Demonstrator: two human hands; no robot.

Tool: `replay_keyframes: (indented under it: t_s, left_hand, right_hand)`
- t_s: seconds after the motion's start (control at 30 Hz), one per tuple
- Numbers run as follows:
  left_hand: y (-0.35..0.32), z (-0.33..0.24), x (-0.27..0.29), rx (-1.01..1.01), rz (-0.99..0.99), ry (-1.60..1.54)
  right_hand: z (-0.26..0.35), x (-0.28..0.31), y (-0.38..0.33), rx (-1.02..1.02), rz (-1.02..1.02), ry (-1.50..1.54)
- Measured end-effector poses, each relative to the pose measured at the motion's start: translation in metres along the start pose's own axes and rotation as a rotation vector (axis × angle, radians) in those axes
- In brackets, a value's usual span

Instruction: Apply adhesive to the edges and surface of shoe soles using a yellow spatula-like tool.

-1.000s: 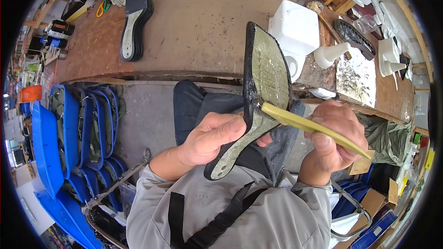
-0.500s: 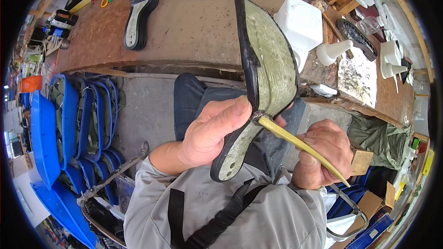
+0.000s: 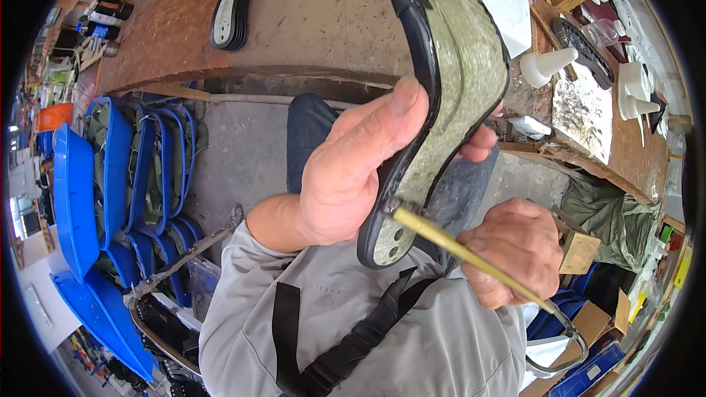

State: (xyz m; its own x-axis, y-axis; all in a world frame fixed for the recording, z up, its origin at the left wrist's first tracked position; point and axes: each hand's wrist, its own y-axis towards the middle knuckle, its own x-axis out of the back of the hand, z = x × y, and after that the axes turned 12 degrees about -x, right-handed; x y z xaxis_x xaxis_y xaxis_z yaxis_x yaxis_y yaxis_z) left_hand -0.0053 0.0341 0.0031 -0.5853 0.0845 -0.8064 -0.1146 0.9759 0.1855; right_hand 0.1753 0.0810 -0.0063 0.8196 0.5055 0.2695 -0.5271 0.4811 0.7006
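Observation:
My left hand (image 3: 360,162) grips a boot sole (image 3: 460,51), thumb on its near edge and fingertips showing past the far edge. The sole is greenish grey inside with a shiny black rim, and two holes show at its narrow lower end. My right hand (image 3: 515,254) is closed round the yellow handle of a slim brush (image 3: 463,254). Its dark tip touches the sole's left rim, just above the holes. A stack of similar soles (image 3: 234,11) lies on the workbench (image 3: 316,29).
At the right of the bench stand a white plastic container (image 3: 504,15), a white nozzle (image 3: 548,66) and a dark-stained white sheet (image 3: 582,114). Blue trays (image 3: 73,206) are stacked at the left. A green cloth (image 3: 610,213) hangs at the right.
The brush tip has slid down along the sole's rim from the waist toward the holed end. My left hand has shifted its grip higher up the sole. The camera view has tilted slightly.

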Motion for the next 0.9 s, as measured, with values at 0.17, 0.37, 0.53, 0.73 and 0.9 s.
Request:
replay_keyframes:
  t_s: [0.17, 0.37, 0.53, 0.73, 0.9]
  left_hand:
    - [-0.001, -0.001, -0.004, -0.094, -0.025, 0.007]
    - [0.005, -0.004, -0.004, -0.226, -0.068, 0.09]
    - [0.01, -0.006, -0.002, -0.288, -0.106, 0.045]
    - [0.012, -0.009, 0.003, -0.255, -0.088, -0.069]
    - [0.012, -0.007, 0.002, -0.252, -0.047, -0.128]
  right_hand:
    - [0.005, -0.003, 0.008, 0.081, 0.096, 0.081]
    - [0.014, -0.002, 0.016, 0.047, 0.026, -0.11]
    - [0.026, -0.001, -0.002, 0.123, 0.006, -0.3]
    - [0.019, 0.007, -0.009, 0.211, 0.153, -0.124]
    - [0.009, 0.017, 0.013, 0.298, 0.154, 0.147]
